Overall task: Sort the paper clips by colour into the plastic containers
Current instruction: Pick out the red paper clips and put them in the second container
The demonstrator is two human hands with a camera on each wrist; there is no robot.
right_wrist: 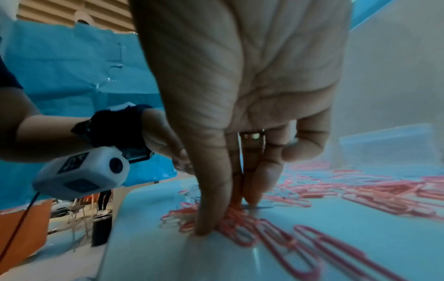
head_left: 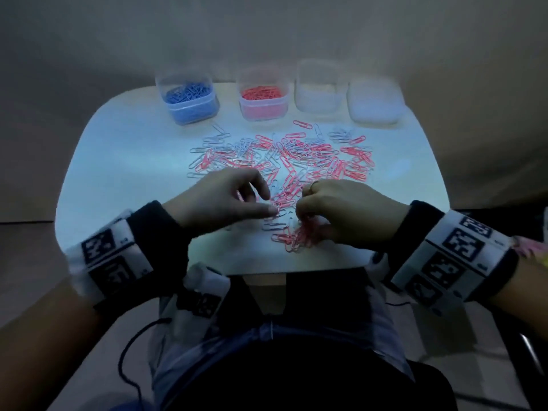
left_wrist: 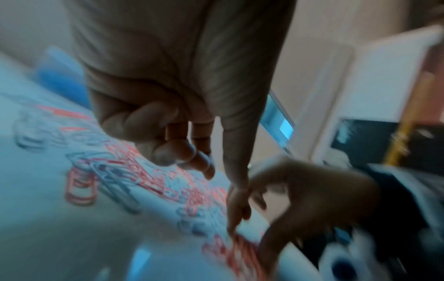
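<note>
Right hand pinched red clips near the table front edge; left hand beside, loose, held nothing.

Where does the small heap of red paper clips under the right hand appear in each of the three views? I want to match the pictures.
Head: heap of red paper clips low centre, near the table's front edge, under the right hand.
Left wrist: bottom centre-right, blurred, beside the right hand.
Right wrist: lower centre, under the fingertips.
Shared landmark: the left hand.
</note>
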